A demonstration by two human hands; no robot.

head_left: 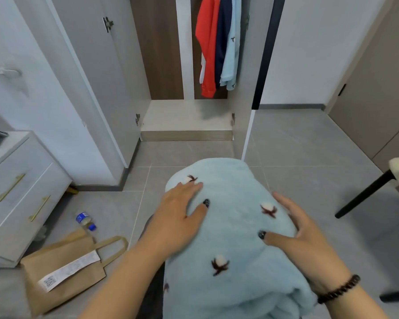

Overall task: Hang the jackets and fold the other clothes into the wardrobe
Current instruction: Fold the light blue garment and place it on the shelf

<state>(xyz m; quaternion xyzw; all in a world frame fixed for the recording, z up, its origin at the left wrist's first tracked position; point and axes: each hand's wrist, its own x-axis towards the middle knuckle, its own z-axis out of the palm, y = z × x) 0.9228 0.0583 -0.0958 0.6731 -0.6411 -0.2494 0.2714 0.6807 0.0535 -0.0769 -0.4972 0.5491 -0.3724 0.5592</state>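
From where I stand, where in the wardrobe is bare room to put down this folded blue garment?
The wardrobe floor is bare between both door hinges, below the hanging clothes. The left half has nothing hanging above. The room floor beside the paper bag and bottle is more crowded.

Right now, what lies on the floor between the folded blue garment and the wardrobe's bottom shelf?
In the head view only bare grey floor tiles separate the blue garment from the wardrobe's bottom shelf; nothing sits on that stretch.
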